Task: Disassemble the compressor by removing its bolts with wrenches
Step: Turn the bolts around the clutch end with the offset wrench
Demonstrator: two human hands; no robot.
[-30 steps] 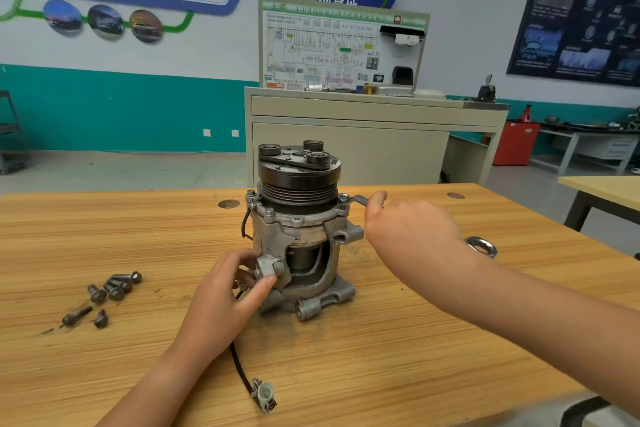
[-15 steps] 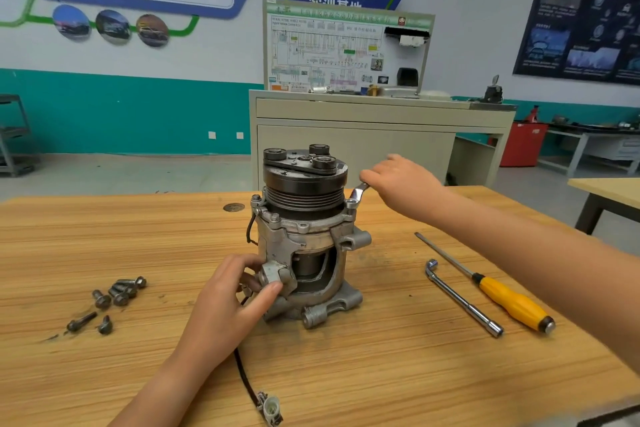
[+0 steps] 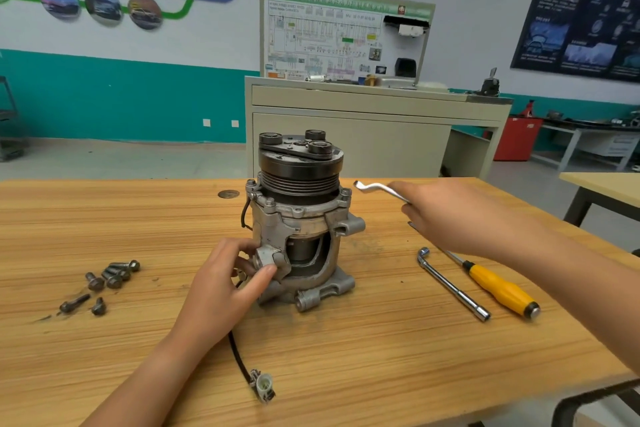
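A grey metal compressor [image 3: 304,232] with a black pulley on top stands upright in the middle of the wooden table [image 3: 138,218]. My left hand [image 3: 228,284] grips a lug low on its left side. My right hand [image 3: 460,215] holds a silver offset wrench [image 3: 379,191] just right of the compressor, its ring end in the air and clear of the bolt [image 3: 345,191] on the upper right flange. Several removed bolts [image 3: 107,279] lie loose on the table at the left.
An L-shaped socket wrench [image 3: 453,284] and a yellow-handled screwdriver [image 3: 502,289] lie on the table at the right. The compressor's black cable ends in a plug [image 3: 263,388] near the front edge. A cabinet with a diagram board [image 3: 346,107] stands behind the table.
My right hand has swung the wrench round, then lifted it off the upper right bolt and drawn it to the right. My left hand has kept its grip on the compressor.
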